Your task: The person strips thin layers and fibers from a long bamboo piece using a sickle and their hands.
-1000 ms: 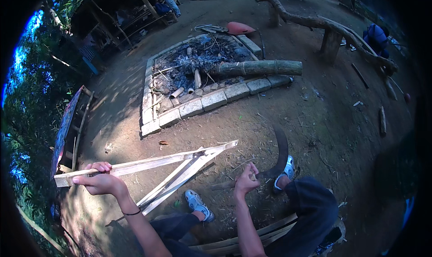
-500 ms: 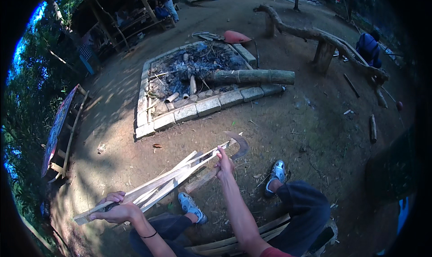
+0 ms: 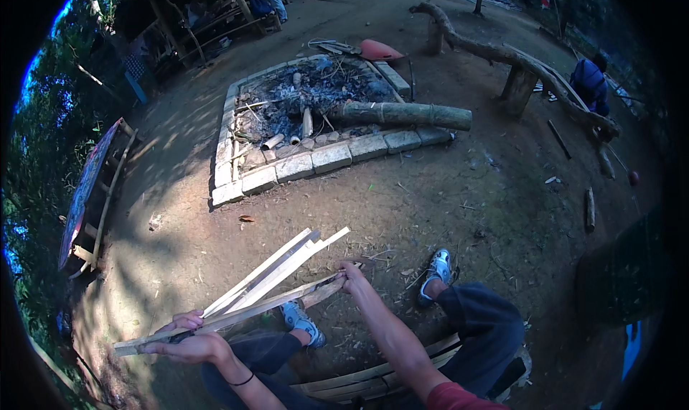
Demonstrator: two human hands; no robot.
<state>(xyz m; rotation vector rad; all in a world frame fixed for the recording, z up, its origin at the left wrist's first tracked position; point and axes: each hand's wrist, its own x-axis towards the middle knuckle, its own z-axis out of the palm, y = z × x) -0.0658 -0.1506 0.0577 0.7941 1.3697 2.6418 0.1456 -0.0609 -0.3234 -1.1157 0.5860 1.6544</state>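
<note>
My left hand (image 3: 185,340), at the lower left, is closed around one end of a bundle of pale split bamboo strips (image 3: 276,273). The strips fan out up and to the right, and one long strip (image 3: 269,304) lies apart from the rest, reaching toward my right hand (image 3: 349,276). That hand is closed beside the strip's far end. In the earlier picture it grips a sickle; now the sickle's curved blade does not show clearly, hidden or turned edge-on along the strip. Under the strip, near my left shoe, is a brown piece of wood (image 3: 324,292).
Ahead lies a block-edged fire pit (image 3: 294,167) with ash and a thick bamboo log (image 3: 402,117) across it. A log rail (image 3: 495,51) stands at the right, a low bench (image 3: 108,187) at the left. A crouching person (image 3: 591,83) is at far right. More strips (image 3: 373,385) lie beneath me.
My right hand has moved slightly down and left, and the sickle's blade has dropped out of clear sight. The strips have parted, one long strip now standing apart from the others.
</note>
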